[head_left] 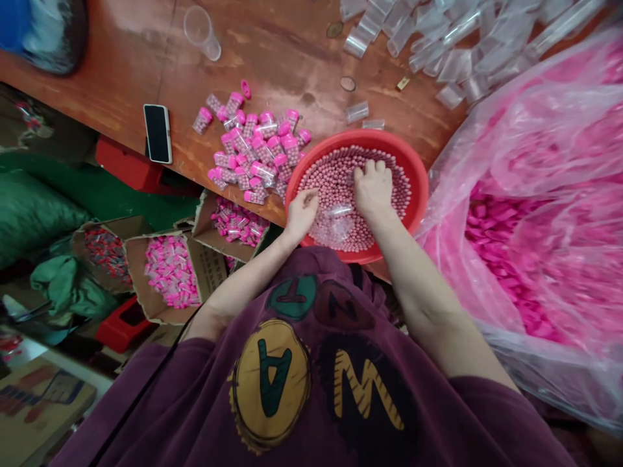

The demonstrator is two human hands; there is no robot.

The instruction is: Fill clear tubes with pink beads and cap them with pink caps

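A red basin (421, 188) full of small pink beads (335, 172) stands at the table's front edge. Inside it, my right hand (374, 189) is down in the beads, fingers curled round what looks like a small clear plastic tube, mostly hidden. My left hand (302, 211) is over the basin's left side, thumb and fingers pinched together; whatever they may hold is hidden. Between my hands, a clear tube (341, 211) and a clear plastic piece (333, 230) lie on the beads. Left of the basin is a pile of bead-filled tubes with pink caps (263, 149).
Empty clear tubes (467, 39) are heaped at the back right, with a clear tube (357, 112) behind the basin. A big plastic bag (549, 259) of pink caps crowds the right. Leftward are a phone (158, 133), a clear cup (198, 26) and cardboard boxes (207, 266) below.
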